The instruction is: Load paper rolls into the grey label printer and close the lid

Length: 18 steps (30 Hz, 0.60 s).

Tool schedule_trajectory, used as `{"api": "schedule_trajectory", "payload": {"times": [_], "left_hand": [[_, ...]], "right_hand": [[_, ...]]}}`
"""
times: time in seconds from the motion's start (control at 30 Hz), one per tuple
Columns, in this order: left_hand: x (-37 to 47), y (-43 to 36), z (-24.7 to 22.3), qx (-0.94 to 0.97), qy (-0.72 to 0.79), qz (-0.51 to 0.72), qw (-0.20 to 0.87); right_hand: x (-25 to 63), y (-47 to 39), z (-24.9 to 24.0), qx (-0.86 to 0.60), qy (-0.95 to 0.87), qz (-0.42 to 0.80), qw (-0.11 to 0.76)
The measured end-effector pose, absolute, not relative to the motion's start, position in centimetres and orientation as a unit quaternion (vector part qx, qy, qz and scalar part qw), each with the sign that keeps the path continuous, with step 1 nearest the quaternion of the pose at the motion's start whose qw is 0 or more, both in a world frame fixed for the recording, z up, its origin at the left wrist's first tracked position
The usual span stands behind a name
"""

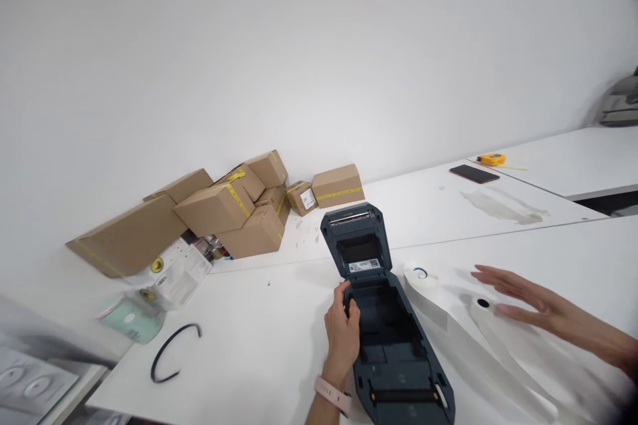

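A dark blue-grey label printer (393,325) lies on the white table with its lid (356,239) raised, showing the hollow inside and a roller near the front. My left hand (343,329) grips the printer's left side edge just below the hinge, fingers curled over the rim. To the right, my right hand (528,302) is stretched out with fingers apart and holds nothing. It is beside a small paper roll (482,305) with a dark core; whether it touches the roll I cannot tell. Another white label roll (419,275) lies by the printer, its strip unrolled toward me.
Several cardboard boxes (214,209) are piled at the back left. A mint-green container (132,319) and a black curved band (167,352) lie at left. A phone (473,174) and yellow tape measure (492,159) lie at the back right. A seam crosses the white table (279,345).
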<state>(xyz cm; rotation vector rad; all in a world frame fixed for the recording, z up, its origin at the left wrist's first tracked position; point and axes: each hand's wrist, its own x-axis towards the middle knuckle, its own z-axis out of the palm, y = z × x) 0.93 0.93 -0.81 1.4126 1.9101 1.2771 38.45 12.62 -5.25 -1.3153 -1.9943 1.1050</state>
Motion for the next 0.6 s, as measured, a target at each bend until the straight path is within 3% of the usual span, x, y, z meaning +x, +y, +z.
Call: {"api": "schedule_trajectory", "payload": {"times": [0.2, 0.3, 0.47, 0.6], "left_hand": [[1.1, 0.7, -0.8, 0.495, 0.703, 0.457, 0.228], [1.2, 0.6, -0.7, 0.489, 0.693, 0.474, 0.236], [1.3, 0.4, -0.6, 0.484, 0.673, 0.503, 0.245], [1.3, 0.4, -0.6, 0.477, 0.678, 0.503, 0.244]], "right_hand": [[34.6, 18.2, -1.5, -0.4, -0.831, 0.375, 0.096], [31.3, 20.1, -0.6, -0.332, -0.843, 0.422, 0.03], [28.6, 20.6, -1.0, -0.249, -0.814, 0.524, 0.038], [27.5, 19.7, -1.4, -0.248, -0.821, 0.511, 0.059]]}}
